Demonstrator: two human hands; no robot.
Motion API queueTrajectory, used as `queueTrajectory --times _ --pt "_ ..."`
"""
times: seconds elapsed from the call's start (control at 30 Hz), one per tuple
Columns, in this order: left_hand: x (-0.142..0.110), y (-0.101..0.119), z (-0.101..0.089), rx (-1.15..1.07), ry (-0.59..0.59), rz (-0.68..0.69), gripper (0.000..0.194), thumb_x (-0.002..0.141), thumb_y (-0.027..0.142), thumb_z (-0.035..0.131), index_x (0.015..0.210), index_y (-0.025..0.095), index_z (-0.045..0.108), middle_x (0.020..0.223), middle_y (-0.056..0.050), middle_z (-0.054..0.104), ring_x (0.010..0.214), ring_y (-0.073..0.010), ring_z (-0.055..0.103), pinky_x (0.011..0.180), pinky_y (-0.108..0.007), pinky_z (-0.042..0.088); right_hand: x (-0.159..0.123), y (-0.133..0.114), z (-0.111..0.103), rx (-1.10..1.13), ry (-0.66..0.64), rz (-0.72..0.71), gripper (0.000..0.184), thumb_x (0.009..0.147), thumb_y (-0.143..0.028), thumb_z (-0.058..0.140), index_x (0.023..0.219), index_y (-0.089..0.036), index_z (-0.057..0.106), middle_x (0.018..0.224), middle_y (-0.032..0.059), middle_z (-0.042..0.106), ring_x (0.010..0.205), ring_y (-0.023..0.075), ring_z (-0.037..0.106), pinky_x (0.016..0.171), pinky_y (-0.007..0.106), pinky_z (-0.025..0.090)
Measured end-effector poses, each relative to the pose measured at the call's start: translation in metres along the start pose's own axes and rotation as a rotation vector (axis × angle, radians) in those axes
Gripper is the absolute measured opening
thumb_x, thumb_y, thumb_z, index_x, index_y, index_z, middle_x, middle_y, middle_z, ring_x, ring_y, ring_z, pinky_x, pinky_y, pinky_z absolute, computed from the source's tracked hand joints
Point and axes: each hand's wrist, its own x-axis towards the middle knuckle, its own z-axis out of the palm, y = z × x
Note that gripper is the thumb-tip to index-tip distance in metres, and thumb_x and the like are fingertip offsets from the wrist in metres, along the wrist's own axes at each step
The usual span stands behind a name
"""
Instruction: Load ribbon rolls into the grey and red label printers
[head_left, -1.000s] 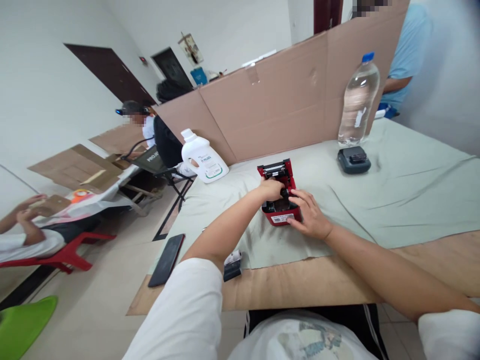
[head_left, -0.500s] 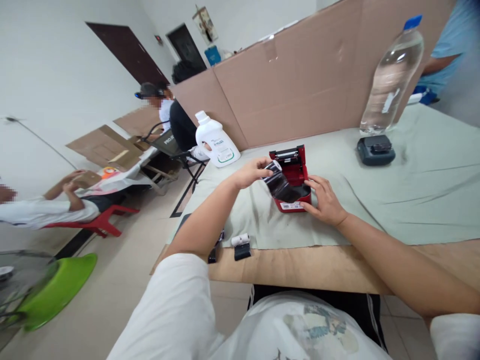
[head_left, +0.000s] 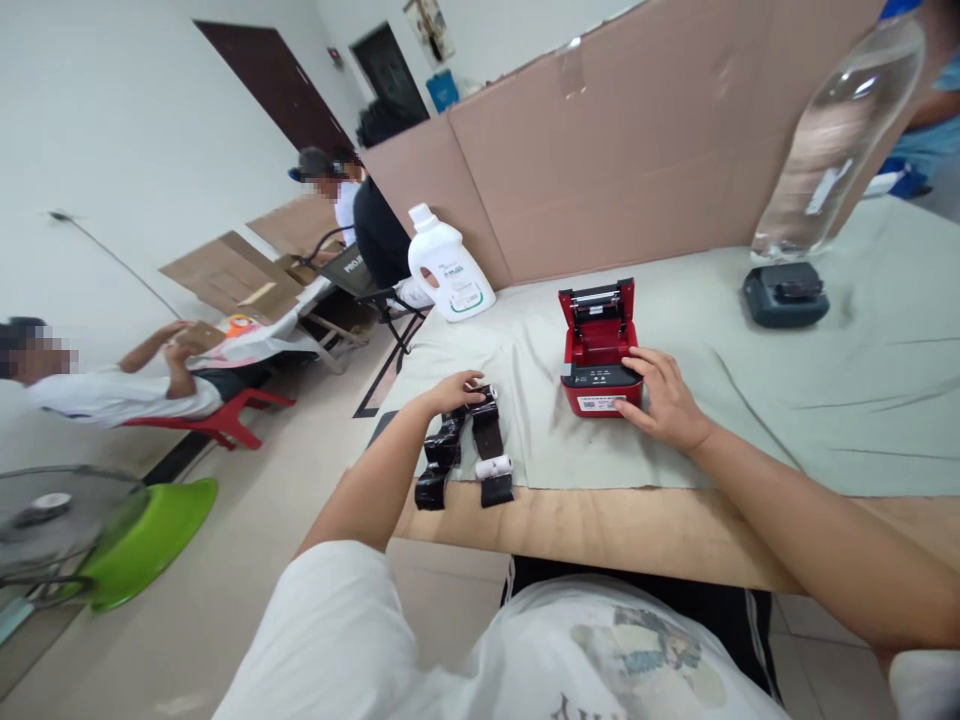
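Observation:
My left hand is low over the cloth at the left, its fingers closed at a small white paper roll with a dark strip hanging from it. Below lies a second paper roll with a short black strip, and left of these a crumpled black glossy strip, partly covered by my hand and forearm. My right hand grips the right side of a small red label printer, thumb at the front and fingers on the side. The printer's lid stands up, and its bay looks empty.
A white jug stands at the back left, before a cardboard partition. At the right are a large water bottle and a dark grey device. A seated person handles a box at another table.
My left hand has carried the paper roll with its dark strip out of the printer, left and down to the cloth. My right hand stays on the printer; the view has shifted slightly.

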Motion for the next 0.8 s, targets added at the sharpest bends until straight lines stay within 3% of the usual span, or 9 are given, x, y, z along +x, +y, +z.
queueTrajectory --times 0.13,0.27,0.4,0.47,0.5,0.6,0.67,0.7,0.8 --pt "-0.013 -0.014 -0.011 0.047 0.01 -0.078 0.067 0.058 0.029 0.061 0.123 0.015 0.053 0.114 -0.01 0.064 0.098 -0.0235 0.062 0.081 -0.033 0.051 0.0 0.0 0.0 0.011 -0.008 0.007 0.06 0.086 -0.045 0.061 0.137 -0.018 0.042 0.135 0.0183 0.049 0.124 0.0349 0.047 0.103 0.057 0.043" --pt "-0.023 -0.021 -0.015 0.273 -0.031 -0.056 0.048 0.051 0.021 0.061 0.099 0.019 0.063 0.096 -0.005 0.069 0.092 -0.0258 0.063 0.085 -0.034 0.048 0.001 0.0 0.0 0.016 -0.012 0.016 0.059 0.087 -0.046 0.059 0.137 -0.017 0.043 0.135 0.0186 0.049 0.124 0.0349 0.047 0.103 0.058 0.043" --pt "-0.035 -0.007 -0.036 0.394 0.082 -0.13 0.033 0.053 0.023 0.062 0.086 0.021 0.065 0.087 -0.005 0.07 0.092 -0.0289 0.064 0.085 -0.036 0.047 -0.001 -0.004 0.0 0.005 -0.009 0.041 0.059 0.088 -0.046 0.058 0.137 -0.017 0.042 0.137 0.0189 0.046 0.125 0.0349 0.046 0.103 0.058 0.043" --pt "-0.047 0.016 -0.051 0.33 0.102 -0.117 0.034 0.054 0.027 0.066 0.088 0.02 0.067 0.088 -0.006 0.07 0.092 -0.0298 0.064 0.086 -0.038 0.048 0.0 -0.008 -0.001 -0.013 0.003 0.043 0.059 0.088 -0.045 0.058 0.137 -0.017 0.042 0.138 0.0191 0.046 0.126 0.0349 0.045 0.104 0.057 0.043" --pt "-0.054 0.032 -0.058 0.237 0.055 -0.069 0.036 0.055 0.03 0.068 0.09 0.02 0.068 0.09 -0.005 0.07 0.091 -0.0292 0.064 0.086 -0.038 0.048 0.0 -0.01 -0.001 -0.023 0.012 0.037 0.058 0.088 -0.044 0.058 0.137 -0.017 0.043 0.138 0.0192 0.046 0.126 0.0349 0.045 0.104 0.057 0.043" --pt "-0.08 0.09 -0.065 -0.149 -0.337 0.198 0.045 0.06 0.04 0.073 0.101 0.021 0.07 0.098 -0.006 0.072 0.092 -0.0275 0.065 0.084 -0.036 0.051 0.002 -0.018 -0.002 -0.047 0.037 0.008 0.053 0.088 -0.039 0.059 0.134 -0.017 0.045 0.138 0.0194 0.046 0.128 0.0353 0.044 0.105 0.057 0.042" --pt "-0.09 0.129 -0.056 -0.205 -0.524 0.346 0.04 0.061 0.038 0.078 0.096 0.019 0.072 0.096 -0.008 0.072 0.09 -0.027 0.066 0.083 -0.035 0.051 0.002 -0.021 -0.002 -0.052 0.034 0.005 0.051 0.088 -0.037 0.059 0.133 -0.018 0.046 0.139 0.0189 0.046 0.13 0.0359 0.043 0.105 0.058 0.042" --pt "-0.09 0.146 -0.049 -0.202 -0.563 0.415 0.039 0.062 0.036 0.079 0.096 0.019 0.072 0.098 -0.009 0.072 0.091 -0.0266 0.066 0.084 -0.035 0.051 0.002 -0.022 -0.002 -0.053 0.031 0.008 0.051 0.088 -0.037 0.058 0.133 -0.019 0.047 0.139 0.0185 0.046 0.13 0.0362 0.043 0.105 0.059 0.042" --pt "-0.07 0.184 -0.021 -0.205 -0.533 0.564 0.04 0.064 0.033 0.078 0.101 0.019 0.07 0.103 -0.008 0.07 0.096 -0.025 0.065 0.087 -0.035 0.051 0.002 -0.023 -0.003 -0.052 0.022 0.018 0.053 0.088 -0.037 0.057 0.136 -0.019 0.045 0.14 0.0182 0.046 0.131 0.0364 0.042 0.105 0.061 0.041"
